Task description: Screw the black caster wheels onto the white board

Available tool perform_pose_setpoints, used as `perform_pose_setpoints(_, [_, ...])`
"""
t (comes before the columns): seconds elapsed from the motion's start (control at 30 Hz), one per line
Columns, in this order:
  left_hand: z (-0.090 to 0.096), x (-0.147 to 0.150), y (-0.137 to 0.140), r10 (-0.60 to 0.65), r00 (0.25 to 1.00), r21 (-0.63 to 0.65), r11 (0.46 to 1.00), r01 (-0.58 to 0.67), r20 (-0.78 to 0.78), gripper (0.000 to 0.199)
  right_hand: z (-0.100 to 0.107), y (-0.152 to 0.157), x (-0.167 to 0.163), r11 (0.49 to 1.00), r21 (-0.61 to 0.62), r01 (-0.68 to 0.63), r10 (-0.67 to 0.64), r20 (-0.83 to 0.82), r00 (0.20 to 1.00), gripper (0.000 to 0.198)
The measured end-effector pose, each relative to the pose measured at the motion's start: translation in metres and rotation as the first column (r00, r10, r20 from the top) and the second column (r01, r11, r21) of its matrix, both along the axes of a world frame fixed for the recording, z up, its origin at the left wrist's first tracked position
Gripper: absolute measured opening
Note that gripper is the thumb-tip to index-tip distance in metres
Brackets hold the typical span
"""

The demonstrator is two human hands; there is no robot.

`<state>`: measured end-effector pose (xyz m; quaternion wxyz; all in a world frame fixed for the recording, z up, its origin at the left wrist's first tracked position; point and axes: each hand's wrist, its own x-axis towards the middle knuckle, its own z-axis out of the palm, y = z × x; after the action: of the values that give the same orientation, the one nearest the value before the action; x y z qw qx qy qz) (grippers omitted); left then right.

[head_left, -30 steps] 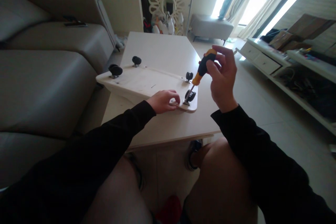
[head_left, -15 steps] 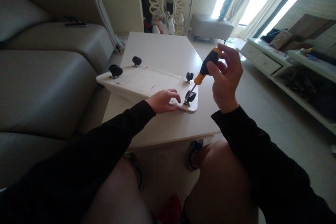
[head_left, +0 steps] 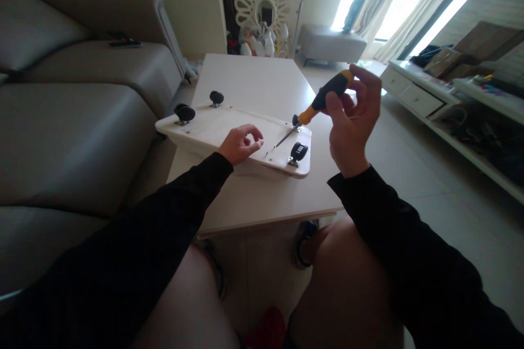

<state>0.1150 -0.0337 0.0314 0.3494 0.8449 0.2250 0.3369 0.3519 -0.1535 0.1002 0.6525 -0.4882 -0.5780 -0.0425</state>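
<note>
A white board (head_left: 196, 131) lies with its wheeled side up on the white table, small black casters standing on its corners. My right hand (head_left: 354, 120) grips a yellow-and-black screwdriver (head_left: 327, 95), its shaft slanting down to the left over the board. Close to its tip is a tiny screw-like piece (head_left: 274, 147); whether it clings to the tip is too small to tell. The near right caster (head_left: 298, 151) stands to the right of the tip. My left hand (head_left: 242, 143) hovers at the board's near edge, fingers bent and apart from the thumb, with nothing visible in them.
The white table (head_left: 254, 196) stands before my knees. To the left is a grey sofa (head_left: 69, 136) with a dark object (head_left: 125, 42) on it. A white cabinet (head_left: 413, 95) runs along the right, and a grey bench (head_left: 331, 43) stands at the back.
The screwdriver tip has moved left from the near right caster to over the board. My left hand has drawn back leftward from beside that caster.
</note>
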Motion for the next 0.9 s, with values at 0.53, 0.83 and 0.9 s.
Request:
perform_pose_setpoints(0.53, [-0.002, 0.000, 0.003, -0.026, 0.999, -0.035, 0.999, 0.026, -0.021, 0.019, -0.008, 0.017, -0.020, 0.998, 0.057, -0.010, 0.009, 0.008, 1.000, 0.046])
perform_pose_setpoints(0.83, [-0.003, 0.000, 0.002, -0.028, 0.999, -0.043, 0.999, 0.027, -0.030, 0.018, -0.011, 0.018, -0.019, 0.999, 0.032, -0.037, 0.037, 0.002, 0.999, 0.048])
perform_pose_setpoints(0.9, [-0.003, 0.000, 0.003, -0.028, 0.999, -0.044, 0.999, 0.026, -0.033, 0.018, -0.012, 0.018, -0.019, 0.999, 0.034, -0.031, 0.030, 0.010, 0.999, 0.047])
